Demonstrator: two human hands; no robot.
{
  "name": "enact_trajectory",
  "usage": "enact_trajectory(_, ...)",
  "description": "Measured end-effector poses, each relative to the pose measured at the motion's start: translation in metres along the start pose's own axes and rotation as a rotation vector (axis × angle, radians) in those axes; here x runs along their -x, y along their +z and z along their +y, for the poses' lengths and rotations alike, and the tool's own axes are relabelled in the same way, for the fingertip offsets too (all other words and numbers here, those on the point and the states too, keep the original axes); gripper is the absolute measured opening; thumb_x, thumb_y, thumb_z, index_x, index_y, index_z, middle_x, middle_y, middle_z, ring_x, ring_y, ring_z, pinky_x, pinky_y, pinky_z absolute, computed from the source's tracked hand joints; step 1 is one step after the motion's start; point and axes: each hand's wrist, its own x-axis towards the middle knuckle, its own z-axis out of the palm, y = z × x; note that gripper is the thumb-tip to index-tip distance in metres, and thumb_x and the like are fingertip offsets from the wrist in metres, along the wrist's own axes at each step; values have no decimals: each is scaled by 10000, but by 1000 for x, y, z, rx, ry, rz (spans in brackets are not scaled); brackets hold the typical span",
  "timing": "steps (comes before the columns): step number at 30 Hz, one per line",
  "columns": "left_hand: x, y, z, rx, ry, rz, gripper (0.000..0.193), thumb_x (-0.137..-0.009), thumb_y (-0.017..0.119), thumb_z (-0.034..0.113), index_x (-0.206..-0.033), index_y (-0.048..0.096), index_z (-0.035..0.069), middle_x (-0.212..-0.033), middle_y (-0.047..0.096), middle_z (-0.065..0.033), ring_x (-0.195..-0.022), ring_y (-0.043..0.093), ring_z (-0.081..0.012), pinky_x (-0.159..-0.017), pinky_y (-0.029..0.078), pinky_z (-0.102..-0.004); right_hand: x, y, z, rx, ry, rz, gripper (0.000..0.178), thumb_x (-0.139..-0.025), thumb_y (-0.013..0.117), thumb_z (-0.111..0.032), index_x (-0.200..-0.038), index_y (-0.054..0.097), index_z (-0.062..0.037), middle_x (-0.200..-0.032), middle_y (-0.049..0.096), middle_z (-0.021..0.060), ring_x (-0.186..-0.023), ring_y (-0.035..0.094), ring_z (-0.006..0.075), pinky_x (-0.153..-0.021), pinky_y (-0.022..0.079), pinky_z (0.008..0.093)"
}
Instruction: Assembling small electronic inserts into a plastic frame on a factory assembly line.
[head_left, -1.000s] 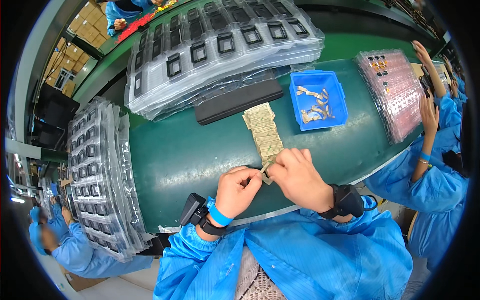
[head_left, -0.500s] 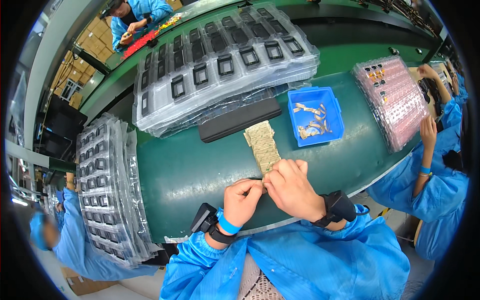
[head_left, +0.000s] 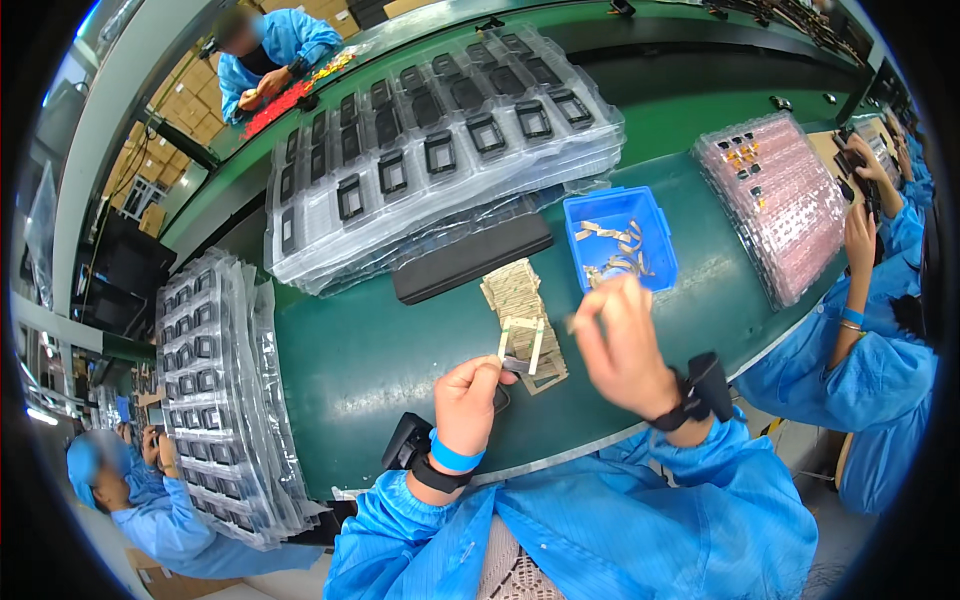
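My left hand pinches a thin, pale rectangular adhesive frame between thumb and fingers, tilted up above the green table. Under and beyond it lies a fanned stack of beige frame-shaped pieces. My right hand is raised just in front of the blue plastic bin, its fingers bent and smeared by motion. Whether anything is between those fingers cannot be made out. Curled beige strips lie inside the bin, partly hidden behind the right hand.
A long black case lies behind the stack. Clear trays of black frames are piled beyond it, with more trays at left. Pink bubble wrap bearing small parts lies at right. Co-workers sit on several sides.
My hands have parted from their shared pinch at the stack's near end. The left now holds up a single frame; the right has moved up and right to the blue bin.
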Motion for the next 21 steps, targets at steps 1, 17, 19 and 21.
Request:
enact_trajectory(1,-1,0,0,-20,13,-15,224,-934,572,139,-868,724,-11,-755,671,-2,-654,508,-39,-580,385,-212,-9,-5,12,13,36,35,102,-853,621,-73,-929,555,-56,-899,525,108,-872,532,290,-777,376,404)
enact_trajectory(17,-14,33,16,-197,209,-112,254,-973,558,156,-880,711,-24,-800,684,-24,-736,565,-75,-687,449,-237,-16,-25,31,-868,672,-284,177,-940,620,-182,-995,663,-19,-790,637,0,-667,589,56,-576,508,228)
enact_trajectory(19,-15,38,17,-216,219,-133,257,-976,558,161,-883,708,-25,-805,681,-23,-751,574,-79,-702,460,-244,-12,-27,31,-908,686,-299,170,-941,618,-178,-981,657,-18,-796,634,2,-670,591,56,-576,510,227)
enact_trajectory(21,-17,44,20,-232,240,-167,221,-970,573,141,-895,701,-23,-842,676,-20,-762,576,-75,-706,467,-245,-10,-30,33,-917,708,-263,162,-939,619,-174,-939,640,-13,-788,627,-5,-666,588,54,-576,513,236)
